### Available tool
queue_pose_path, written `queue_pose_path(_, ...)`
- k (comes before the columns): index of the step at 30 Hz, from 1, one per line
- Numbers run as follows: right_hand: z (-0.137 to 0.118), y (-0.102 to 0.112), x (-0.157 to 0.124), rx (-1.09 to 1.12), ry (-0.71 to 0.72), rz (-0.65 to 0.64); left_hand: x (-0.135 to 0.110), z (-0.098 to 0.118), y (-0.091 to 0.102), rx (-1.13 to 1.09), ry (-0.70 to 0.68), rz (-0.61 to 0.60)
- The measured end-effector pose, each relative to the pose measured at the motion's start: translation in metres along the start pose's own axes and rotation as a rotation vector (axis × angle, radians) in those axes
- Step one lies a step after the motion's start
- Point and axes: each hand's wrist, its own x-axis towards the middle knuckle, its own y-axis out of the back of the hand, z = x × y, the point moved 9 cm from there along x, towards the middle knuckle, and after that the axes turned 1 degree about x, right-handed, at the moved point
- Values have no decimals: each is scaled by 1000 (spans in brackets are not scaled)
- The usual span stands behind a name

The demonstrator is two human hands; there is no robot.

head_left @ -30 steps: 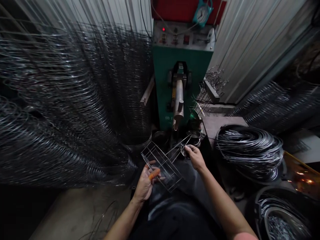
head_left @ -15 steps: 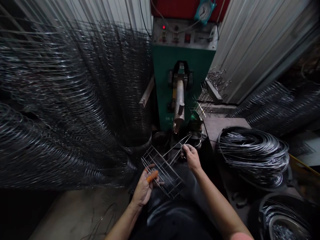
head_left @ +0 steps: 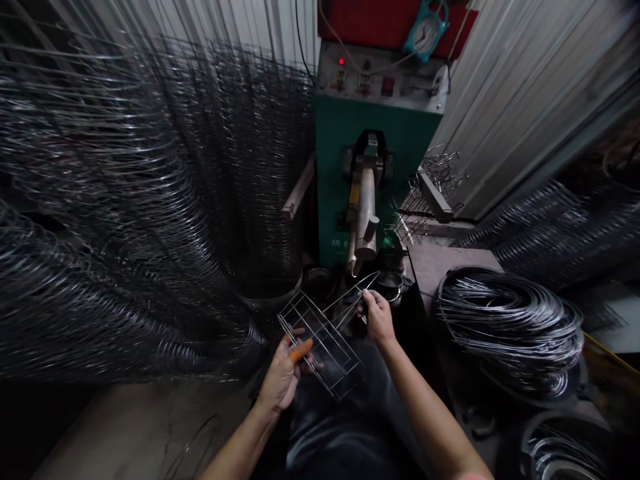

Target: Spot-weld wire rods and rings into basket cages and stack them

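Note:
My left hand (head_left: pixel 289 367), with an orange cover on one finger, is closed on the lower left side of a small wire rack (head_left: pixel 320 327). The rack is a grid of thin shiny bars, tilted over my lap. My right hand (head_left: pixel 378 316) pinches a bent wire (head_left: pixel 361 288) that narrows to a tip and reaches the rack's upper right edge. Whether wire and rack are joined cannot be told. Just beyond the wire's tip is the blunt end of a metal arm (head_left: pixel 367 213) on the green machine (head_left: pixel 333 180).
Tall stacks of wire rings (head_left: pixel 150 200) crowd the left. At the right lies a coil of wire (head_left: pixel 510 327) beside a tub with more wire (head_left: pixel 565 447). Wire pieces (head_left: pixel 440 173) hang at the machine's right bracket. A teal clock (head_left: pixel 425 35) hangs above the control panel (head_left: pixel 370 80).
The view has shifted, so the machine sits slightly lower and further right. Both hands keep their holds, and the rack and bent wire look almost the same between them.

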Motion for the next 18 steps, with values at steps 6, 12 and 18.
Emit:
queue_pose_path(6,2,-2,15,33,-18,15,8,9,-5,-26,-33,6)
queue_pose_path(12,-2,-6,25,66,-24,12,11,20,-12,-3,-40,28)
queue_pose_path(18,0,-4,26,71,-95,21,8,27,-15,8,-47,48)
